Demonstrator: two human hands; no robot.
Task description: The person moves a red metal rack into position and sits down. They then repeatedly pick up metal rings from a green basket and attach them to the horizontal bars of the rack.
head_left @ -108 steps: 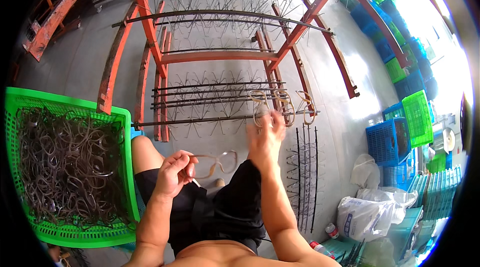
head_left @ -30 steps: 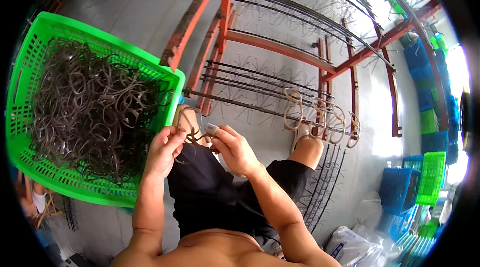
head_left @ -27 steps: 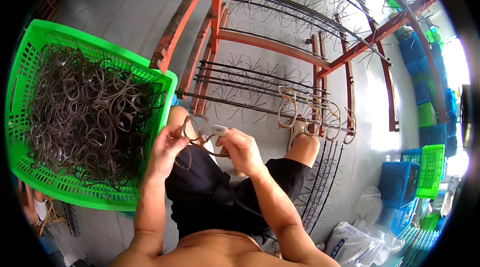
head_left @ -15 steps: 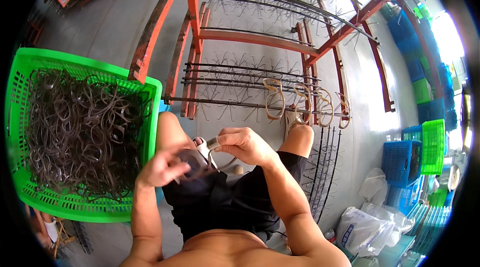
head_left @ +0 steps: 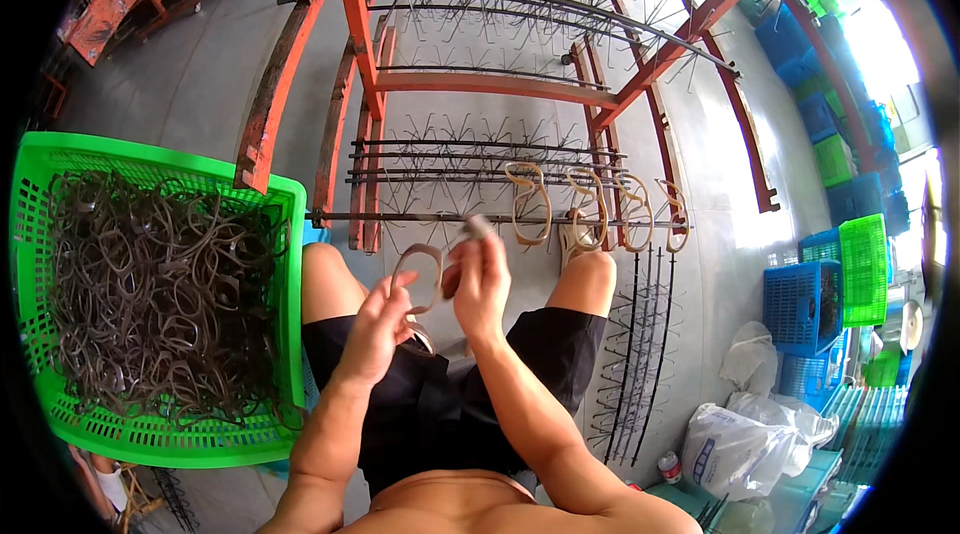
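Observation:
In front of my knees, my left hand pinches a brown glasses frame with looped openings. My right hand is closed beside it, its fingers raised and smeared by motion. A greyish end pokes out at those fingertips; whether it belongs to the same frame, I cannot make out. Several pale frames hang from hooks on a dark rack bar just beyond my hands. To my left, a green basket holds a tangled heap of dark brown frames.
A red metal rack with rows of wire hooks stands ahead. Loose hook bars lie on the floor at right. Further right are blue crates, a green crate, white plastic bags and a bottle.
Both hands have moved forward, toward the rack; the left one has also swung right, nearer the right. The held frame has turned upright. The view has shifted slightly.

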